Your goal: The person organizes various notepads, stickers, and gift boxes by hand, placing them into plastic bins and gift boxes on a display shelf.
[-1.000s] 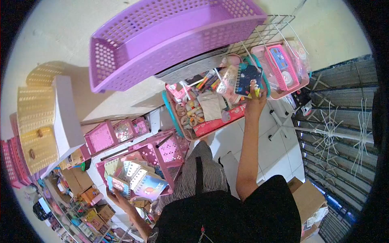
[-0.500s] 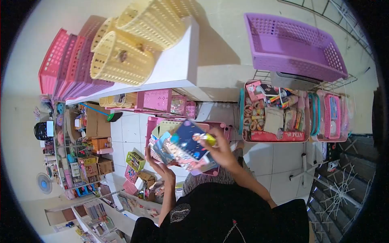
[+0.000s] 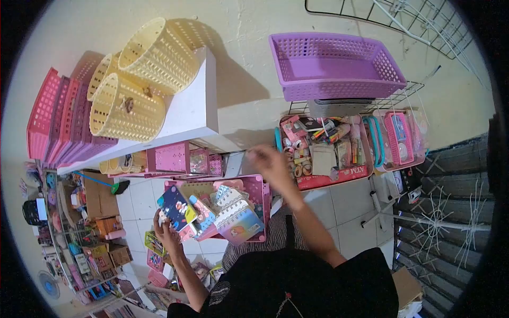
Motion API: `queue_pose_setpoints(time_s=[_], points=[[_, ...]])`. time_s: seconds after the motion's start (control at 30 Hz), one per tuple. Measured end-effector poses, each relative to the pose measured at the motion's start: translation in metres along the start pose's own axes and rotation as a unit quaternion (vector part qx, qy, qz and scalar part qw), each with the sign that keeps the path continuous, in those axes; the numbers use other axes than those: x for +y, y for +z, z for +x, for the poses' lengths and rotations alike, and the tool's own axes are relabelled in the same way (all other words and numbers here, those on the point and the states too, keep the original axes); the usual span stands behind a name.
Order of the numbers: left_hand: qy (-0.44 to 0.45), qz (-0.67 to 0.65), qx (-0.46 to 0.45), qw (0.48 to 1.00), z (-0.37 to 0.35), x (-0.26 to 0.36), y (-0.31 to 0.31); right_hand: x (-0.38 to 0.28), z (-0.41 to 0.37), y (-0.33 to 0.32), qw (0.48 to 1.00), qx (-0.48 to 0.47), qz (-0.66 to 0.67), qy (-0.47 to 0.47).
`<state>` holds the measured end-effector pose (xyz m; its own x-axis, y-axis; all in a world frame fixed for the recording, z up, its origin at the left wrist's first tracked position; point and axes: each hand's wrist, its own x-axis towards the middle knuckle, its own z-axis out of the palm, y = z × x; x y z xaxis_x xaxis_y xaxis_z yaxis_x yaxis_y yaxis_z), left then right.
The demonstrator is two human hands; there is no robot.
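Note:
My left hand (image 3: 168, 237) is closed on a dark blue notebook (image 3: 176, 208) with a cartoon picture, at the left side of a pink basket (image 3: 264, 199). Spiral notebooks (image 3: 238, 220) and other small booklets lie in the basket, fanned over one another. Above the basket's right edge is my right hand (image 3: 266, 163), raised and smeared by motion; its fingers are hard to make out.
A purple basket (image 3: 339, 66) sits on a wire rack above a bin (image 3: 323, 153) of tapes and pens. Yellow baskets (image 3: 127, 108) stand on a white shelf (image 3: 193, 108) at left. A metal lattice (image 3: 450, 228) is at right.
My right hand has left the blue notebook and moved up. My left hand has the notebook, now further left, and the spiral notebooks are uncovered. The whole view has shifted.

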<state>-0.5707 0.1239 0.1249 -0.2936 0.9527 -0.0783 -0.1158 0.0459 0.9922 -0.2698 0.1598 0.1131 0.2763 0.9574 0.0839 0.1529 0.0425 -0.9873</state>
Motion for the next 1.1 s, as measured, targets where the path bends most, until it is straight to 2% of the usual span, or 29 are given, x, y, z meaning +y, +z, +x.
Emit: queue_pose_setpoints(time_s=[0.03, 0.07, 0.1, 0.13, 0.17, 0.23, 0.3, 0.33, 0.37, 0.43, 0.47, 0.5, 0.53, 0.57, 0.6, 0.63, 0.67, 0.7, 0.77, 0.83, 0.9, 0.97, 1.0, 1.03, 1.1], points=[[-0.009, 0.000, -0.004, 1.000, 0.005, -0.004, -0.010, 0.023, 0.012, -0.021, 0.996, 0.072, -0.045, 0.038], [-0.019, -0.001, -0.008, 1.000, 0.008, -0.006, -0.019, 0.048, 0.022, -0.042, 0.978, 0.170, -0.120, 0.013], [-0.024, 0.012, -0.025, 0.999, 0.011, -0.005, -0.025, 0.088, 0.035, -0.065, 0.962, 0.208, -0.170, -0.040], [-0.060, 0.038, -0.022, 0.997, 0.014, -0.002, -0.028, 0.111, 0.040, -0.087, 0.937, 0.189, -0.293, 0.037], [-0.095, 0.066, -0.020, 0.993, 0.018, 0.000, -0.032, 0.130, 0.042, -0.097, 0.934, 0.198, -0.296, 0.039], [-0.095, 0.099, -0.087, 0.987, 0.031, -0.012, -0.051, 0.169, 0.047, -0.114, 0.829, 0.127, -0.544, 0.027], [-0.140, 0.154, -0.068, 0.976, 0.036, -0.011, -0.050, 0.228, 0.055, -0.119, 0.916, 0.120, -0.361, 0.130], [0.010, 0.344, -0.115, 0.932, 0.047, -0.031, -0.073, 0.223, 0.052, -0.119, 0.857, 0.091, -0.495, 0.113], [-0.149, 0.257, -0.094, 0.950, 0.031, 0.008, -0.033, 0.216, 0.053, -0.115, 0.780, 0.054, -0.616, 0.095], [-0.166, 0.299, -0.084, 0.936, 0.038, 0.000, -0.038, 0.207, 0.061, -0.112, 0.759, 0.040, -0.637, 0.127], [-0.156, 0.365, -0.116, 0.911, 0.046, 0.000, -0.039, 0.206, 0.063, -0.114, 0.756, 0.043, -0.639, 0.134], [-0.156, 0.368, -0.120, 0.909, 0.048, -0.005, -0.039, 0.204, 0.067, -0.114, 0.752, 0.026, -0.643, 0.142], [-0.105, 0.425, -0.122, 0.891, 0.048, -0.009, -0.042, 0.203, 0.069, -0.113, 0.750, 0.006, -0.645, 0.147], [-0.053, 0.480, -0.120, 0.867, 0.045, -0.006, -0.042, 0.199, 0.068, -0.114, 0.753, 0.001, -0.642, 0.149], [-0.032, 0.482, -0.110, 0.868, 0.045, -0.007, -0.036, 0.192, 0.064, -0.116, 0.774, 0.020, -0.624, 0.110], [-0.057, 0.539, -0.098, 0.835, 0.042, -0.003, -0.032, 0.184, 0.065, -0.119, 0.793, 0.040, -0.604, 0.069], [-0.023, 0.565, -0.102, 0.819, 0.045, -0.006, -0.036, 0.179, 0.068, -0.121, 0.787, 0.023, -0.602, 0.132], [0.010, 0.591, -0.107, 0.800, 0.046, -0.010, -0.041, 0.187, 0.069, -0.125, 0.790, 0.014, -0.600, 0.129], [0.034, 0.534, -0.110, 0.837, 0.043, -0.008, -0.030, 0.195, 0.065, -0.134, 0.843, 0.142, -0.501, 0.136], [-0.014, 0.316, -0.155, 0.936, 0.055, -0.029, -0.045, 0.166, 0.040, -0.138, 0.891, 0.209, -0.399, 0.054], [-0.017, 0.308, -0.145, 0.940, 0.054, -0.028, -0.034, 0.146, 0.014, -0.129, 0.898, 0.260, -0.354, -0.034], [-0.001, 0.331, -0.131, 0.934, 0.054, -0.026, -0.027, 0.086, -0.018, -0.106, 0.966, 0.212, -0.122, 0.085], [-0.043, 0.305, -0.118, 0.944, 0.052, -0.019, -0.017, 0.074, -0.037, -0.089, 0.971, 0.199, -0.131, 0.037], [-0.037, 0.320, -0.111, 0.940, 0.046, -0.008, 0.000, 0.062, -0.054, -0.075, 0.971, 0.190, -0.144, -0.014], [-0.052, 0.348, -0.143, 0.925, 0.046, -0.001, 0.005, 0.013, -0.078, -0.040, 0.984, 0.125, -0.079, -0.102]])
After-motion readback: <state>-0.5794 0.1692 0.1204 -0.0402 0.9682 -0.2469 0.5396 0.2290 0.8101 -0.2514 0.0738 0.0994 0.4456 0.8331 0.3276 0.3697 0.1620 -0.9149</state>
